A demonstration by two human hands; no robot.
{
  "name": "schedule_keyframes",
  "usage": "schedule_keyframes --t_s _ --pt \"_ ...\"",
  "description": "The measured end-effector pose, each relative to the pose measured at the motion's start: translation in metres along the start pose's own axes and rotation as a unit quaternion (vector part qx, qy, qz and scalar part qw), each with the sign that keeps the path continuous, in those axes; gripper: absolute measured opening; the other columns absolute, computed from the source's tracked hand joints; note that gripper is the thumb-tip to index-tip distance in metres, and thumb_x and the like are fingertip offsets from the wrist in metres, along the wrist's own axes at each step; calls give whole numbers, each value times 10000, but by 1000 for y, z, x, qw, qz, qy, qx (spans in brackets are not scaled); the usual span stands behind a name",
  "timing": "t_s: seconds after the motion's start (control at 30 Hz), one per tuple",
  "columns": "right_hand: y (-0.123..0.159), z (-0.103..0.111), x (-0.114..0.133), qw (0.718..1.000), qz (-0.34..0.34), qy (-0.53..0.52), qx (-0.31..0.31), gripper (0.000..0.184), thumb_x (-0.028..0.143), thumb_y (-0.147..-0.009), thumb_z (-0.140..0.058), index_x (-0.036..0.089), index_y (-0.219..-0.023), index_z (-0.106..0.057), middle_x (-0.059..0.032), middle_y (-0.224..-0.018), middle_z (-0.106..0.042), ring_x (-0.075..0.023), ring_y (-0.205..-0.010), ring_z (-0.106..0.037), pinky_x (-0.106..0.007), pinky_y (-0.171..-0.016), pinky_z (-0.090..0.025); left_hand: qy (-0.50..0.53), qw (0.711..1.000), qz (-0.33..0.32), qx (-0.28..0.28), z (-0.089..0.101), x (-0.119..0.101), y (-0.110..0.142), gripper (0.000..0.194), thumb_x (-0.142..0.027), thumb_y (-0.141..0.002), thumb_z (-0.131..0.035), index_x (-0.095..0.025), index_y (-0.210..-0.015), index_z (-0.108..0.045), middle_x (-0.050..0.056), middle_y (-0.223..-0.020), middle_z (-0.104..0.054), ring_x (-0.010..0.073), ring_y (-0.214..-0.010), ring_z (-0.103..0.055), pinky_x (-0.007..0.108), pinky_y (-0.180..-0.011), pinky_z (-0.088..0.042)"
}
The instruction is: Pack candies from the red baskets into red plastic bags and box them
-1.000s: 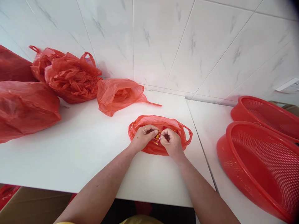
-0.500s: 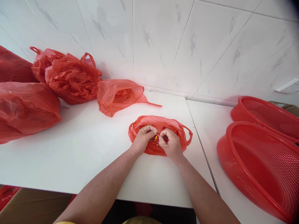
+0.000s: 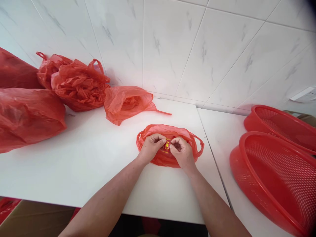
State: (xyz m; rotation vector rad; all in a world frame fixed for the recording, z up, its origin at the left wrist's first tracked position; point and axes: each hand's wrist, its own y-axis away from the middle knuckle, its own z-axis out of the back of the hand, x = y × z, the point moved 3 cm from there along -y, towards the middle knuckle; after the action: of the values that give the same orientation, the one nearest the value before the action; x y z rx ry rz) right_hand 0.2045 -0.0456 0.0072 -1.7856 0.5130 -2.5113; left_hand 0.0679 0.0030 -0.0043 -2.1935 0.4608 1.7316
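Red-gold packet (image 3: 167, 146) — between left fingers (image 3: 161, 143) and right fingers (image 3: 173, 149) — touching both.

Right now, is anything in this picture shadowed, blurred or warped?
Head view, left: a soft shadow lies beside the large red bag; head view, right: the front basket looks stretched, probably by the lens, and the top corner goes dark; head view, centre: the small packet at the fingertips shows no strong blur, but its gold print is too tiny to read.

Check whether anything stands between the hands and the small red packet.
Nothing visible does: the left hand and right hand touch the small red packet, at the mouth of the nearest red bag.
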Motion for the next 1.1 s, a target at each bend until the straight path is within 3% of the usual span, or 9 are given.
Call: schedule_keyframes --t_s 0.13,0.33,0.6,0.87,1.1 --pt "0 1 0 1000 6 21 4 91 188 -776 -525 207 -690 -501 22 -663 -520 -115 -589 -478 -242 -535 -414 -20 1000 -13 20 0 -2 1 169 -308 -791 -622 -144 -754 -608 14 -723 -612 111 -665 -551 249 -657 -470" --pt "1 -1 4 997 42 59 -5 117 137 -726 -505 208 -654 -445 33 -624 -483 -100 -551 -442 -228 -497 -379 -2 999 19 41 -3 -1 2 175 -304 -800 -603 -143 -735 -581 5 -685 -601 105 -631 -550 245 -635 -454" --pt "0 -4 5 996 56 68 4 122 139 -725 -492 210 -652 -425 38 -622 -468 -95 -543 -423 -223 -491 -367 -10 1000 10 -15 -6 1 3 194 -296 -791 -605 -144 -690 -540 -28 -611 -531 70 -557 -460 203 -550 -385" --pt "-1 -2 -2 1000 -7 26 -15 104 179 -750 -513 209 -669 -455 40 -616 -464 -100 -538 -414 -231 -496 -374 -31 999 -7 5 -5 0 2 182 -300 -796 -587 -150 -705 -536 -21 -645 -520 90 -604 -481 228 -598 -423" --pt "2 -3 -2 998 -30 -43 33 58 208 -760 -562 208 -743 -506 15 -721 -536 -124 -636 -501 -252 -585 -443 -38 999 -14 -5 -2 -1 1 175 -302 -811 -581 -149 -729 -557 -8 -663 -562 95 -613 -507 229 -607 -428"
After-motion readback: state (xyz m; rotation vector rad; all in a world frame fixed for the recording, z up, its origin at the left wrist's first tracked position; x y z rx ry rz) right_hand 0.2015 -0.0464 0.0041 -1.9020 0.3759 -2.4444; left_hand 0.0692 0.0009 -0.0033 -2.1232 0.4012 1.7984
